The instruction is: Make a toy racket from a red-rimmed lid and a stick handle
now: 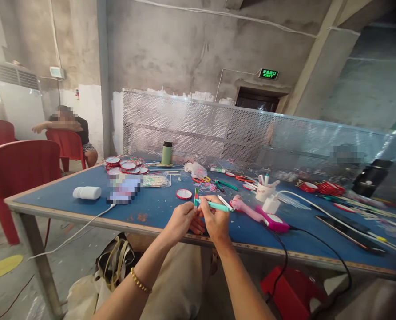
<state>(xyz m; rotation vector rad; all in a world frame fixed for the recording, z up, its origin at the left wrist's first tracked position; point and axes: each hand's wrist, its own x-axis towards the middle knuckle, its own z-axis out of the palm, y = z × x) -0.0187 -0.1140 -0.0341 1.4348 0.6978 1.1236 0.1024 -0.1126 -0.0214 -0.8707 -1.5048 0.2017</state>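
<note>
Both hands meet at the front edge of the blue table. My left hand [183, 220] is closed, its fingers pinching the lower end of a narrow red and green strip [196, 195] that stands upright. My right hand [216, 220] grips a slim teal pen-shaped tool [216, 205]. The tool points left, and its tip is against or just in front of the strip; I cannot tell which. Just beyond my left hand lies a round white disc with a red rim [184, 194]. A white pen [224, 202] lies behind my right hand.
A pink and magenta corded device [276, 222] lies right of my hands, near a white cup of pens [263, 192]. Left are a charging phone [124, 190], a white bottle [87, 193] and stacked red-rimmed discs [128, 166]. A perforated metal screen [191, 129] stands behind; a person sits left.
</note>
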